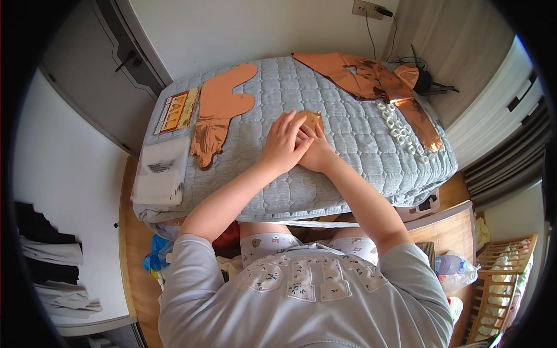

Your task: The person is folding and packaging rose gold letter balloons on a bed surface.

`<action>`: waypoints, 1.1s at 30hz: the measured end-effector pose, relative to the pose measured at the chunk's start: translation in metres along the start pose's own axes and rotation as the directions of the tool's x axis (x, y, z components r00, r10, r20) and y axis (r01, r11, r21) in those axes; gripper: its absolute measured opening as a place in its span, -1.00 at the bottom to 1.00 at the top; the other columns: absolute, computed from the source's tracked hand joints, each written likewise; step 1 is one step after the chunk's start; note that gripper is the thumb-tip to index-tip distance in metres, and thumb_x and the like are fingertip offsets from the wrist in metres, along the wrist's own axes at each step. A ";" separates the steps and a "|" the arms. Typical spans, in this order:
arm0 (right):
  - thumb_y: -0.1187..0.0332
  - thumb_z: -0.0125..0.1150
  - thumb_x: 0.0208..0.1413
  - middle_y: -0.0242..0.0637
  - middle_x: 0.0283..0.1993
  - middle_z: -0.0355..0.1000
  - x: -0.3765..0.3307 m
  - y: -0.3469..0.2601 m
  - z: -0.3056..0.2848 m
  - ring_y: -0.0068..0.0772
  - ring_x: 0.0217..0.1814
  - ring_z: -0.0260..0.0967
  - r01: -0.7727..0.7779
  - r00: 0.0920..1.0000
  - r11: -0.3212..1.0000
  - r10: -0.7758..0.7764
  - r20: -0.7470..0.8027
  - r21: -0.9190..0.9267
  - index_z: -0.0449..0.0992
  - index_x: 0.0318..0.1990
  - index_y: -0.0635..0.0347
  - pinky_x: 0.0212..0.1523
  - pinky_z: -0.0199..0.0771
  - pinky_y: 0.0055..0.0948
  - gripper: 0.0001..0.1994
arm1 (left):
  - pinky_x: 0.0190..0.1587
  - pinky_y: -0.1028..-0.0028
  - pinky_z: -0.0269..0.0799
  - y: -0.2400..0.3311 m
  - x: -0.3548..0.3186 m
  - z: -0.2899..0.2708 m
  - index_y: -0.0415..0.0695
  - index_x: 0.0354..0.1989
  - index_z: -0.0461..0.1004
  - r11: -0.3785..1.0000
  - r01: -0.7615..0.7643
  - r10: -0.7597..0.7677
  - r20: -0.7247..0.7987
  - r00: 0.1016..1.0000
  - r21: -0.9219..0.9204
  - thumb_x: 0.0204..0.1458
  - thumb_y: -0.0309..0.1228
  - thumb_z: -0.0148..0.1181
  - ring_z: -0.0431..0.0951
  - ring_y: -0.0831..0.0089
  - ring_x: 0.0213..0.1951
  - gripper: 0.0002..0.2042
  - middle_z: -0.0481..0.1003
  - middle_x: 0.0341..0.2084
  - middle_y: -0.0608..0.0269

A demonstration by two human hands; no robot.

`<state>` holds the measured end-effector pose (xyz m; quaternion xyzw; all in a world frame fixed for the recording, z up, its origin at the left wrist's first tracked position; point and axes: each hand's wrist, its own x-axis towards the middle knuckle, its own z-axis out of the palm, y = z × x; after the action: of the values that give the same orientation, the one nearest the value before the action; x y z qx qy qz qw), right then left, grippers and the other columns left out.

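My left hand (284,142) lies over part of my right hand (316,152), its fingers stretched out and slightly apart. The right hand rests low over the quilted bedspread, with its fingers partly covered by the left. Just beyond the fingertips a small piece of shiny copper-coloured foil (313,119) shows; the rest of it is hidden under my hands. To the left lies a flat copper foil balloon (223,98) of a rounded shape. Another large copper foil balloon (371,78), creased and angular, stretches along the far right side.
The grey quilted bed (261,194) spans the space before me. Several white rings (400,130) lie near the right foil. A printed packet (175,112) and a clear plastic bag (161,171) sit at the left. A black object with cables (426,81) stands at the far right corner.
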<state>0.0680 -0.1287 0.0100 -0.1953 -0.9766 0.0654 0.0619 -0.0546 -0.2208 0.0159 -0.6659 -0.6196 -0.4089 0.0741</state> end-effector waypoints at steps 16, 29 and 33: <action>0.22 0.40 0.11 -0.09 0.25 0.47 -0.035 0.074 -0.043 -0.05 0.26 0.41 0.079 0.996 0.893 -0.050 -0.078 0.442 0.50 0.23 0.26 0.30 0.38 -0.22 -0.46 | 0.53 0.05 -0.17 -0.010 -0.012 0.024 -0.18 0.52 0.06 0.885 0.162 -0.326 0.334 0.884 0.436 0.28 0.16 -0.06 -0.05 -0.19 0.52 -0.20 0.04 0.48 -0.25; -0.17 0.57 -0.24 -0.37 0.53 0.20 -0.039 0.082 -0.052 -0.06 0.55 0.01 0.053 0.993 0.993 -0.063 0.098 0.106 0.35 0.42 0.02 0.56 -0.07 -0.02 0.00 | 0.55 0.08 -0.25 -0.001 -0.006 0.020 -0.19 0.56 -0.09 0.859 0.171 -0.400 0.424 0.812 0.483 0.09 0.43 0.01 -0.19 -0.14 0.56 0.08 -0.09 0.53 -0.24; -0.19 0.57 -0.26 -0.39 0.55 0.16 -0.040 0.080 -0.053 -0.04 0.56 -0.01 0.025 0.991 0.997 -0.035 0.131 0.075 0.30 0.46 -0.02 0.57 -0.13 0.00 0.06 | 0.55 0.06 -0.26 0.008 0.000 0.012 -0.18 0.57 -0.12 0.849 0.161 -0.419 0.455 0.786 0.503 0.00 0.48 0.09 -0.21 -0.13 0.56 0.17 -0.13 0.53 -0.24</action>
<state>0.1421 -0.0657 0.0457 -0.1735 -0.9783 0.1128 0.0052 -0.0422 -0.2155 0.0110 -0.6139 -0.7869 -0.0568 -0.0244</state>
